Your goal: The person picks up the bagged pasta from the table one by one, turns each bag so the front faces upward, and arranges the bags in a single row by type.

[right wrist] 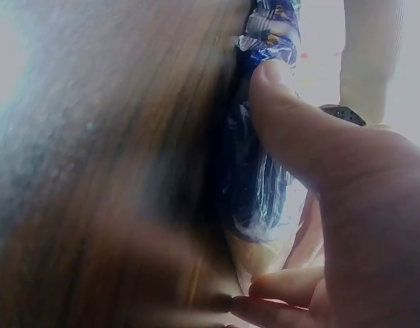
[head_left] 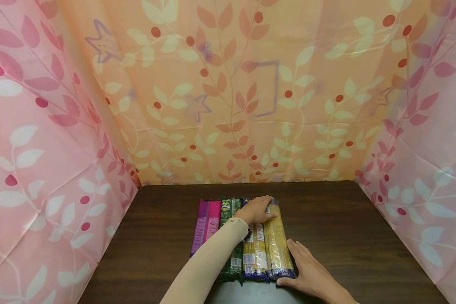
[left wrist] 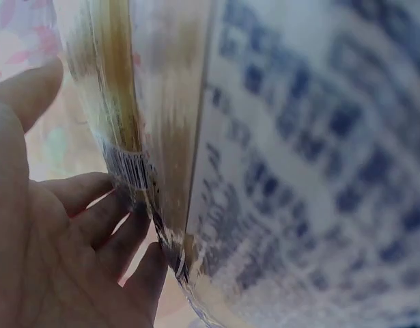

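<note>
Two clear packs of yellow spaghetti with blue ends lie side by side, the right one [head_left: 276,242] and its left neighbour [head_left: 255,253]. To their left lie a green pack [head_left: 236,252] and a pink pack [head_left: 206,223]. Over the far ends of the spaghetti packs my left hand [head_left: 255,210] rests with fingers extended; the left wrist view shows its fingertips at a pack's end. My right hand [head_left: 309,270] touches the right pack's near corner, fingers along its side. In the right wrist view its thumb [right wrist: 274,85] presses the blue end wrap [right wrist: 254,178].
The packs lie on a dark brown wooden table [head_left: 163,219]. Patterned leaf-print cloth [head_left: 228,139] hangs behind it and at both sides. My left forearm in a pale sleeve [head_left: 209,261] crosses above the green and pink packs.
</note>
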`<state>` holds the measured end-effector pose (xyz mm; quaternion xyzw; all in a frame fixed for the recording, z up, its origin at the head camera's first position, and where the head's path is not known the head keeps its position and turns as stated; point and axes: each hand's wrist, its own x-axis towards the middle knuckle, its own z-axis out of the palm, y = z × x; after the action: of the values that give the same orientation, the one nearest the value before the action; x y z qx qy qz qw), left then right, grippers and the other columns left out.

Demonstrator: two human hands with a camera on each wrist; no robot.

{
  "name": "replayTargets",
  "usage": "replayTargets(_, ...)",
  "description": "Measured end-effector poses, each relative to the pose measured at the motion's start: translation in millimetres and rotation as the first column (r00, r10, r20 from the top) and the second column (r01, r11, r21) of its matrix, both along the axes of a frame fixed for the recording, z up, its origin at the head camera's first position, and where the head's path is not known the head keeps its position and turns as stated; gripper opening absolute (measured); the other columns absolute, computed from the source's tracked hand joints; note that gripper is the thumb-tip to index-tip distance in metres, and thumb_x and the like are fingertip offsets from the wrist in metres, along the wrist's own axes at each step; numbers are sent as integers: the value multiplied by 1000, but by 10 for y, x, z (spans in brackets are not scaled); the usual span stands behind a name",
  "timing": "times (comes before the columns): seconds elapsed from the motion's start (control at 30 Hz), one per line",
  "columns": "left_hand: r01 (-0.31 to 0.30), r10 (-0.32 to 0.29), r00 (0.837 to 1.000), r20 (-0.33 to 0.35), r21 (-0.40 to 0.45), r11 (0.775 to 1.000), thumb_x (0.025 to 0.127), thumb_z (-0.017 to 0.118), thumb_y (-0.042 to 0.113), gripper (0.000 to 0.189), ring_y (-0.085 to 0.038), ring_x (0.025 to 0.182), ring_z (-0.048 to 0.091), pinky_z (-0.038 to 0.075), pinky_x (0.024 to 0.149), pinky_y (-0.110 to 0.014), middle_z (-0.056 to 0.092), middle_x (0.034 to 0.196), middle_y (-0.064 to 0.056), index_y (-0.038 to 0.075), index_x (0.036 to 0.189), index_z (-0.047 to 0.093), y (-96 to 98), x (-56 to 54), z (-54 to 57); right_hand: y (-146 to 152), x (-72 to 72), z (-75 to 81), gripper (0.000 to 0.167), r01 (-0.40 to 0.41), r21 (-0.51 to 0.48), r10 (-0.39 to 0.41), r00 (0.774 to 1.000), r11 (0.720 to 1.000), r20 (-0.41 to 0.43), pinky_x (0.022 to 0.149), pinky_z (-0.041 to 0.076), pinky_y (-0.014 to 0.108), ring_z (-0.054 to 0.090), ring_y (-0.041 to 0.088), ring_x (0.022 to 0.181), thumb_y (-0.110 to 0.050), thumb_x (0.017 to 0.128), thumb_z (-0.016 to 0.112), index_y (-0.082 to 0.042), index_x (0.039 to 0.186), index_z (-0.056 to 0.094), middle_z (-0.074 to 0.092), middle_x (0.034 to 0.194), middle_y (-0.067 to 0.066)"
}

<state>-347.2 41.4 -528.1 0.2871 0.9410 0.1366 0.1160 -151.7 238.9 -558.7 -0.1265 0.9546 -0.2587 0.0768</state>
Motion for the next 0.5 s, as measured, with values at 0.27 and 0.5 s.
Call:
replayTargets(0.27, -36, 37, 999, 3, -29, 999, 106, 51, 66, 79, -24, 158, 37, 34, 127, -43, 39, 172, 0, 22, 170, 35, 50, -17, -18, -20, -13, 0, 133, 26, 34, -26, 1000, 999, -10, 108, 46, 68, 36, 49, 153, -81, 68, 85, 6, 160, 44, 37, 168, 25)
replayTargets(0.5, -60, 61, 997, 39, -8, 998, 104, 57, 66, 80, -24, 157, 38, 34, 126, -44, 42, 170, 0, 22, 168, 38, 58, -13, 15, -35, -31, 12, 129, 36, 43, -34, 999, 998, -28, 107, 46, 68, 38, 49, 152, -80, 68, 87, 6, 156, 49, 40, 166, 25)
